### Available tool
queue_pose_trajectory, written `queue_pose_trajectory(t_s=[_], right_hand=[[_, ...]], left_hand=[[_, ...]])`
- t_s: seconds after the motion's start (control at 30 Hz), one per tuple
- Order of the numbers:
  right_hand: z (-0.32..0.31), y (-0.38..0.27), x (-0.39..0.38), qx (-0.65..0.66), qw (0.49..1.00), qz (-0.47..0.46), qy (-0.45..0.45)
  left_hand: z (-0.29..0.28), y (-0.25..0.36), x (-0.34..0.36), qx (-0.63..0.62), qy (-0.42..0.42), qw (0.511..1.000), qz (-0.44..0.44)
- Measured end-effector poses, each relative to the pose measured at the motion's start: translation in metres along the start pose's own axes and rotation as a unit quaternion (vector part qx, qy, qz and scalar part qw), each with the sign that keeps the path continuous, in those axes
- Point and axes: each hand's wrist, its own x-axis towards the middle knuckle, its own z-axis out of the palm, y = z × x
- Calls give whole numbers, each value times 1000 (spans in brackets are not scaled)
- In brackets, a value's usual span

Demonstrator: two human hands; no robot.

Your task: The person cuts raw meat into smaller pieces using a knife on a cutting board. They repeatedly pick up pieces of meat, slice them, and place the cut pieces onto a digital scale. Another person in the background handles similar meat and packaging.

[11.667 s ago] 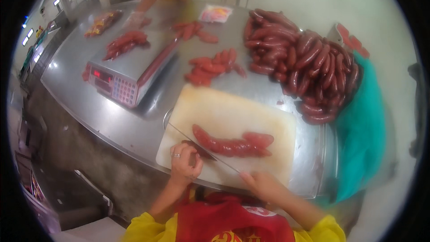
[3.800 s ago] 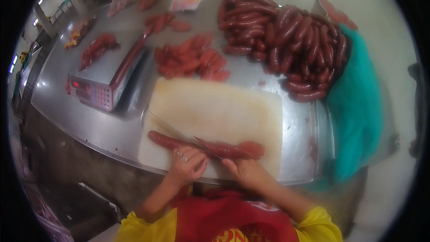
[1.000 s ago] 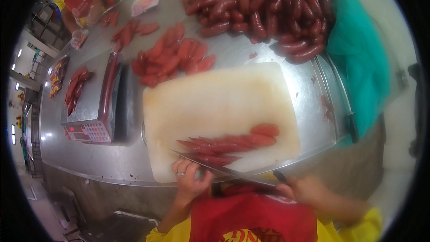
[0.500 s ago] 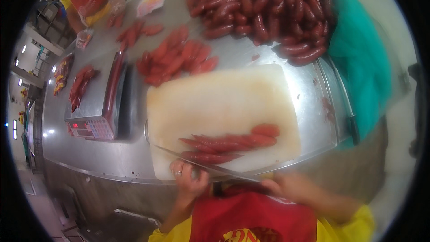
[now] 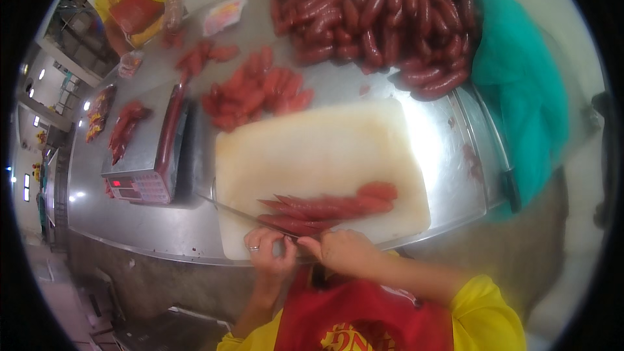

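Observation:
On the pale cutting board (image 5: 318, 149) lie angled sausage slices (image 5: 338, 203) and a shorter red sausage (image 5: 292, 224) along the near side. My left hand (image 5: 270, 252) is closed at the left end of this sausage, fingers curled against it, partly hidden by the blade. My right hand (image 5: 335, 250) grips the handle of a long knife (image 5: 237, 211), its fingers wrapped round it close beside my left hand. The blade reaches diagonally over the sausage and past the board's left edge.
A big sausage pile (image 5: 377, 19) sits back right beside teal cloth (image 5: 520, 110). Cut slices (image 5: 250, 91) lie behind the board. A scale (image 5: 140, 162) holding sausage pieces stands left, near packs (image 5: 97, 114). Another person (image 5: 136, 6) works across the steel table (image 5: 117, 224) with gloved hands.
My right hand and knife have moved left, bringing the hand close to my left hand, with the tip farther beyond the board. The other person's hands have shifted slightly.

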Motion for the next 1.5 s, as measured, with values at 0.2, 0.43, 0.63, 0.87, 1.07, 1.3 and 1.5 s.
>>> queue_pose_trajectory(t_s=[0.2, 0.43, 0.63, 0.87, 1.07, 1.3, 1.5], right_hand=[[-47, 81, -65, 22, 989, 83, -121], [-68, 168, -146, 358, 884, 291, -74], [-52, 181, -153, 496, 796, 327, -115], [-61, 125, -98, 445, 821, 286, -214], [-101, 55, -7, 381, 894, 208, -113], [-127, 32, 67, 497, 846, 193, 11], [-119, 76, -8, 467, 840, 258, 103]], left_hand=[[4, 18, -10, -4, 29, 991, -132], [48, 48, 19, -35, -41, 977, -205], [94, 59, 74, -158, -5, 963, -217], [111, 85, 55, -65, 8, 985, -161], [119, 11, 157, -152, 124, 974, -115], [84, -57, 247, -118, 21, 990, -77], [100, -92, 212, 70, -260, 957, 104]])
